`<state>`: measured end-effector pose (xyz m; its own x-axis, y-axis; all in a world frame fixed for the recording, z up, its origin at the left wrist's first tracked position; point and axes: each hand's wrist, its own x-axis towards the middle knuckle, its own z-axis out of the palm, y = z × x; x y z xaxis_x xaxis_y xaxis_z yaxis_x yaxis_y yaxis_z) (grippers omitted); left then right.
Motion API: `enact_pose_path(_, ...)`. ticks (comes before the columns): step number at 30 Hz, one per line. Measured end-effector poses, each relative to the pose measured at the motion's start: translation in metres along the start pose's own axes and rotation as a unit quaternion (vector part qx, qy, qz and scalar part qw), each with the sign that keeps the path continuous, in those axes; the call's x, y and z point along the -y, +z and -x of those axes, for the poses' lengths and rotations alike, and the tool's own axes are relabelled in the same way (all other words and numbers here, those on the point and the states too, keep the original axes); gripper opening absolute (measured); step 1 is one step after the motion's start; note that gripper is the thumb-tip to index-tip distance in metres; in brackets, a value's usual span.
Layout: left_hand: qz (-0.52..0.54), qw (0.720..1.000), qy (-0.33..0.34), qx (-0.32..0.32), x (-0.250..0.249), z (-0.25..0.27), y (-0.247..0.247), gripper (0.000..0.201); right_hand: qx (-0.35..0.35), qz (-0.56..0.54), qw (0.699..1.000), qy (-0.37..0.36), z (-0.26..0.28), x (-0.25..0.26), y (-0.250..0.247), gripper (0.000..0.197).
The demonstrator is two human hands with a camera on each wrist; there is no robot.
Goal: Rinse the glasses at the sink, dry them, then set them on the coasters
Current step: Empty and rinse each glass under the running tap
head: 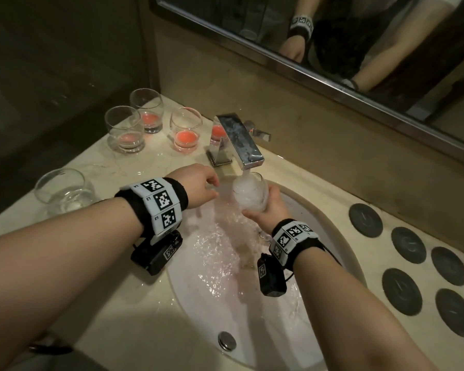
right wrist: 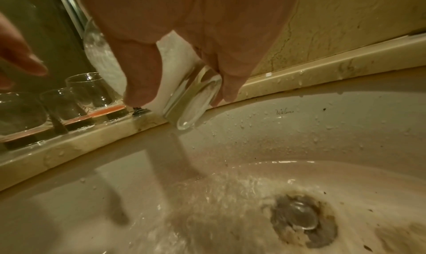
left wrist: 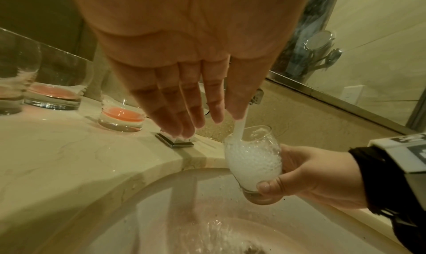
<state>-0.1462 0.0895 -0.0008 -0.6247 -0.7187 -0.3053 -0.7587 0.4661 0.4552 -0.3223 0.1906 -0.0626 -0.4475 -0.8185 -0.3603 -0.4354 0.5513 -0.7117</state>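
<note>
My right hand (head: 269, 207) grips a clear glass (head: 249, 192) under the chrome faucet (head: 240, 141); running water fills it with white foam. In the left wrist view the glass (left wrist: 253, 157) tilts slightly, with thumb and fingers round its base. The right wrist view shows the glass base (right wrist: 196, 101) between my fingers. My left hand (head: 198, 187) hovers open just left of the stream, fingers straight, holding nothing (left wrist: 184, 101). Several glasses with pink residue (head: 185, 132) stand on the counter behind the faucet. Dark round coasters (head: 407, 245) lie to the right of the sink.
The white sink basin (head: 319, 226) has water running toward the drain (head: 227, 341). One clear glass (head: 63, 191) stands at the counter's left edge. A mirror (head: 332, 49) runs along the back wall. The marble counter (head: 113, 298) is wet near the basin.
</note>
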Motion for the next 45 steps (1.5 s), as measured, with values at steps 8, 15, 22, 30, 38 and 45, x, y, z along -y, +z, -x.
enact_pose_path(8, 0.0, 1.0, 0.021, 0.0, -0.014, 0.003, -0.001, 0.027, 0.017, 0.039, 0.999, -0.009, 0.017, -0.001, -0.015, 0.079)
enact_pose_path(15, 0.002, 1.0, 0.028, -0.005, -0.026, 0.008, -0.002, 0.027, 0.016, 0.273, 0.962, -0.022, 0.028, -0.003, -0.033, 0.081)
enact_pose_path(22, 0.0, 1.0, 0.029, 0.003, -0.032, 0.01, 0.0, 0.027, 0.002, 0.362, 0.932, -0.022, 0.032, 0.0, -0.039, 0.08)
enact_pose_path(30, 0.014, 1.0, 0.019, -0.006, -0.025, 0.012, -0.001, 0.027, -0.005, 0.114, 0.993, 0.036, 0.038, 0.006, -0.035, 0.082)
enact_pose_path(38, 0.019, 1.0, -0.003, -0.007, -0.003, 0.006, -0.002, 0.025, -0.003, 0.018, 0.999, 0.034, 0.003, 0.008, 0.001, 0.076)
enact_pose_path(45, 0.02, 1.0, -0.005, 0.001, 0.006, -0.003, 0.001, 0.024, -0.016, -0.026, 0.999, 0.027, -0.009, 0.004, 0.012, 0.077)
